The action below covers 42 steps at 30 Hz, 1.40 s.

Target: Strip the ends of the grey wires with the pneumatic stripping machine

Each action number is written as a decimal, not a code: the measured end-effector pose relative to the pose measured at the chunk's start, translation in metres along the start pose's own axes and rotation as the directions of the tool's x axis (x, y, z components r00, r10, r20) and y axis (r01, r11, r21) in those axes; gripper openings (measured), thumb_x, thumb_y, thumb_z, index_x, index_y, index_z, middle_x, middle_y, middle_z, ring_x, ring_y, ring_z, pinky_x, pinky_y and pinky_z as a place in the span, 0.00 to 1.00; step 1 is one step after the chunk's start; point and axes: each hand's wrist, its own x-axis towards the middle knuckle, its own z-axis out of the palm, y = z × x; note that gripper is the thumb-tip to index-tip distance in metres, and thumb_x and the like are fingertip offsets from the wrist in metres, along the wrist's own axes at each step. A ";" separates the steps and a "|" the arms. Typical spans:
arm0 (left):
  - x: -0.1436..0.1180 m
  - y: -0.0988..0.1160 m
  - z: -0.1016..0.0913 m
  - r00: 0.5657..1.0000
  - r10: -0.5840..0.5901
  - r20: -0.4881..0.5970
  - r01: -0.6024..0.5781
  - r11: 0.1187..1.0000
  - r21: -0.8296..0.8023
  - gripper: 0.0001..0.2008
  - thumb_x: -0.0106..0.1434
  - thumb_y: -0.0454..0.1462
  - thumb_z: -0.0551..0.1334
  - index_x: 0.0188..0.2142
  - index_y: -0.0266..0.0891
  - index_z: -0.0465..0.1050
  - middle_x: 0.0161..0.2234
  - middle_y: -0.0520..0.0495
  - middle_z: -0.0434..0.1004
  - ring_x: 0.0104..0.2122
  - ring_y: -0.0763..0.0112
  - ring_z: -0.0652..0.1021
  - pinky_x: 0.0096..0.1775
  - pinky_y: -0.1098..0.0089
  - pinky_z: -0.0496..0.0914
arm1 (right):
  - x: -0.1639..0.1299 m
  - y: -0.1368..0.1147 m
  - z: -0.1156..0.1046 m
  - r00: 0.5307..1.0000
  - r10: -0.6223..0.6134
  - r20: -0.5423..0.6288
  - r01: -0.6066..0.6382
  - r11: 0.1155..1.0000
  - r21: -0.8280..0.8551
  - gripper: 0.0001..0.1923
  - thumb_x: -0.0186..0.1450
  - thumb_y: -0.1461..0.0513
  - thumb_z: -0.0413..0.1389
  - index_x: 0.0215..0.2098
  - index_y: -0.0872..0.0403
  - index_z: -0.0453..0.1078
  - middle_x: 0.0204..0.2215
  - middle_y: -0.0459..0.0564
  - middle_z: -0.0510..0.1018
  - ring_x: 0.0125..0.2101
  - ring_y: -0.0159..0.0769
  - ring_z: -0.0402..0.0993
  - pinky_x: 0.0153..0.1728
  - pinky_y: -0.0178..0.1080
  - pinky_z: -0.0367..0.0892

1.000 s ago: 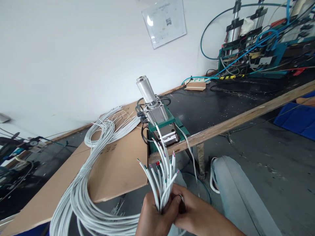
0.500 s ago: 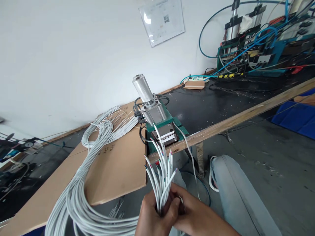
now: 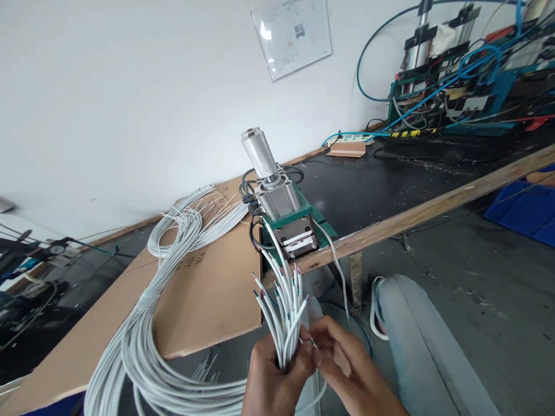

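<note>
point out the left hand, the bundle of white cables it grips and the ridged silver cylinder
left hand (image 3: 276,378): head view, middle of the hand
bundle of white cables (image 3: 287,329): head view, upright stretch above the grip
ridged silver cylinder (image 3: 261,155): head view, middle of its side

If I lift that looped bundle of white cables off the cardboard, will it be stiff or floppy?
Probably bendy but springy: the bundle of white cables curves in loops, yet its free ends stand up from the left hand. Likely heavyish, with so many cables together. The ends may splay, since they fan apart.
</note>
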 end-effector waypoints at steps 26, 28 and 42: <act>-0.005 -0.016 0.011 0.979 -0.020 -0.205 0.014 0.999 -0.029 0.17 0.55 0.46 0.66 0.19 0.40 0.66 0.13 0.56 0.63 0.12 0.77 0.62 0.12 0.77 0.58 | 0.008 0.024 0.045 0.924 0.140 -0.356 0.021 0.910 0.414 0.23 0.60 0.44 0.64 0.25 0.53 0.67 0.17 0.39 0.66 0.11 0.22 0.57 0.09 0.26 0.59; -0.006 -0.014 0.012 0.972 -0.014 -0.233 0.004 0.999 -0.041 0.17 0.55 0.46 0.67 0.19 0.39 0.68 0.12 0.56 0.65 0.11 0.76 0.63 0.12 0.77 0.59 | 0.010 0.022 0.049 0.911 0.168 -0.376 0.025 0.889 0.457 0.24 0.59 0.44 0.65 0.24 0.53 0.66 0.16 0.37 0.64 0.11 0.21 0.54 0.09 0.25 0.56; -0.004 -0.020 0.012 0.958 0.004 -0.288 -0.032 0.995 -0.091 0.25 0.55 0.56 0.68 0.20 0.39 0.67 0.12 0.57 0.62 0.11 0.77 0.64 0.15 0.76 0.58 | 0.015 0.030 0.060 0.842 0.038 -0.538 0.137 0.950 0.282 0.20 0.64 0.48 0.60 0.24 0.52 0.66 0.19 0.38 0.61 0.15 0.25 0.52 0.11 0.29 0.49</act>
